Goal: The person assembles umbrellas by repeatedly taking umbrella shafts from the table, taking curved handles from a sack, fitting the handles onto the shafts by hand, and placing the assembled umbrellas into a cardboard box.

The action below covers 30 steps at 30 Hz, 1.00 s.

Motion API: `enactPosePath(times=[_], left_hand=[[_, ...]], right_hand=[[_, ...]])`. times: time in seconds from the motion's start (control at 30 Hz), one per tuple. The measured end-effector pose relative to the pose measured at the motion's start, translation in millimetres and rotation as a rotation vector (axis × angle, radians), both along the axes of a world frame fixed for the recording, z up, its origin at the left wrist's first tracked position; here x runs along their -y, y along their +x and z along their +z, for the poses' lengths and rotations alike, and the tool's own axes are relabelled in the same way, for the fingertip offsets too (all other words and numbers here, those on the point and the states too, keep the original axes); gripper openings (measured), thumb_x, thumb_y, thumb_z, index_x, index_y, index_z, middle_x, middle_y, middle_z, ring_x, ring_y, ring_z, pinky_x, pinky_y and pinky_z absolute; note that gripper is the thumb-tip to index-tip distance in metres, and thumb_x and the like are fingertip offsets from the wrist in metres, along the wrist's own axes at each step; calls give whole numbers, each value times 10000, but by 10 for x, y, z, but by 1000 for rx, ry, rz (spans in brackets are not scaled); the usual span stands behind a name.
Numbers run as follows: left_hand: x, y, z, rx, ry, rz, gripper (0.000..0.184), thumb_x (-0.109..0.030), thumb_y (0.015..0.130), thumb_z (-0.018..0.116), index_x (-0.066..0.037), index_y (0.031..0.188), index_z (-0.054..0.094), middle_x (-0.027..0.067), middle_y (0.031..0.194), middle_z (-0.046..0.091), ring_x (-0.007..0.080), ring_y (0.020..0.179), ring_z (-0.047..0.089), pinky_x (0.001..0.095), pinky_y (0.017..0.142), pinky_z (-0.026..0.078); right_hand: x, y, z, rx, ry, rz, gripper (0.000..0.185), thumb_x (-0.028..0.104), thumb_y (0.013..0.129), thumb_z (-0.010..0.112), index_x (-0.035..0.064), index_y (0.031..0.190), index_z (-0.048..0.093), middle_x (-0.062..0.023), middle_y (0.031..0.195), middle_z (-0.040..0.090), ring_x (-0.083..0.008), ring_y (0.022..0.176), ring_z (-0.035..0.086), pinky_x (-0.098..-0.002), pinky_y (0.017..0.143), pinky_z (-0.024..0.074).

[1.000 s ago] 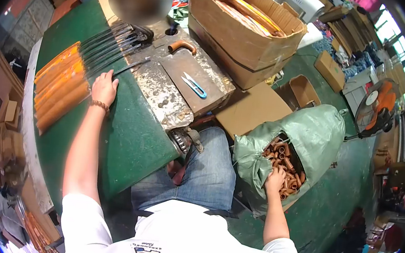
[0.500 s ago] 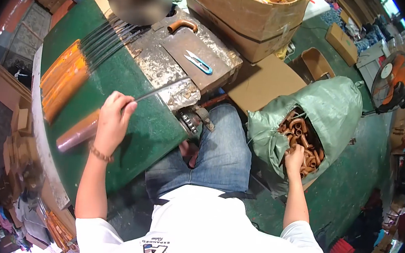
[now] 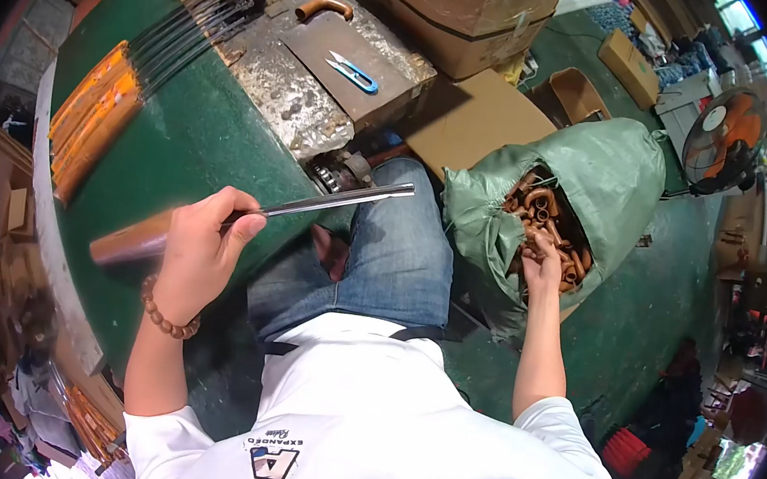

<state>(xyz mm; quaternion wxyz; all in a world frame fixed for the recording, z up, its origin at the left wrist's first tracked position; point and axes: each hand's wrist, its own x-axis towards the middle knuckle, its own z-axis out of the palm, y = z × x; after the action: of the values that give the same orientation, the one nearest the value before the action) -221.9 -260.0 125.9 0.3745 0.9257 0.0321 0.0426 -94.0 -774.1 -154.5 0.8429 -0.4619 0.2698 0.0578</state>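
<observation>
My left hand [image 3: 206, 241] is closed around a rolled umbrella [image 3: 133, 239] with an orange-brown cover. Its bare metal shaft [image 3: 336, 201] points right over my lap, with no handle on its end. My right hand [image 3: 542, 267] reaches into the torn opening of a green woven sack [image 3: 602, 160]. Its fingers are curled on one of the brown curved handles [image 3: 543, 230], partly hidden among several others. On the green table [image 3: 174, 138] lies a row of orange-wrapped umbrellas [image 3: 98, 107] with dark shafts.
A worn metal-topped bench [image 3: 276, 102] carries blue thread snips [image 3: 354, 73] and one brown curved handle [image 3: 324, 9]. Behind it stands a large cardboard box [image 3: 453, 22]. A flat cardboard sheet [image 3: 471, 118] lies beside the sack. A fan [image 3: 726, 135] stands at the right.
The umbrella's shaft has swung down and right, from over the bench to over my lap. My right hand stays in the sack, its fingers shifted among the handles. The camera view has shifted.
</observation>
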Motion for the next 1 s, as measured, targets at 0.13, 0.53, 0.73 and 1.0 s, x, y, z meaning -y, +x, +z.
enactPosePath(times=[0.13,0.53,0.73,1.0], left_hand=[[-8,-39,-4,-9,-35,-13,107,-99,902,692,-3,901,645,33,684,601,145,549,452,268,538,381],[224,-61,82,45,-2,-147,97,-105,886,708,-11,898,689,27,658,559,155,524,416,291,507,353],[620,-68,332,89,176,-202,103,-104,863,732,-20,907,692,30,632,508,176,512,402,308,497,351],[782,-18,520,62,336,-236,74,-76,851,733,-26,888,693,28,622,494,183,502,401,323,495,339]], right_hand=[[-213,170,330,-20,305,-71,190,63,941,622,10,1123,617,-97,953,667,-186,814,629,-338,837,501],[-1491,-170,2011,394,-372,374,78,-2,856,678,24,872,606,-99,877,665,-194,704,653,-279,710,538],[-1831,-362,2158,925,-847,518,287,-14,726,807,50,643,540,-54,672,634,-192,692,644,-295,707,545],[-1887,-374,2189,1067,-848,519,241,-10,701,801,65,667,575,-37,645,616,-186,649,630,-284,638,508]])
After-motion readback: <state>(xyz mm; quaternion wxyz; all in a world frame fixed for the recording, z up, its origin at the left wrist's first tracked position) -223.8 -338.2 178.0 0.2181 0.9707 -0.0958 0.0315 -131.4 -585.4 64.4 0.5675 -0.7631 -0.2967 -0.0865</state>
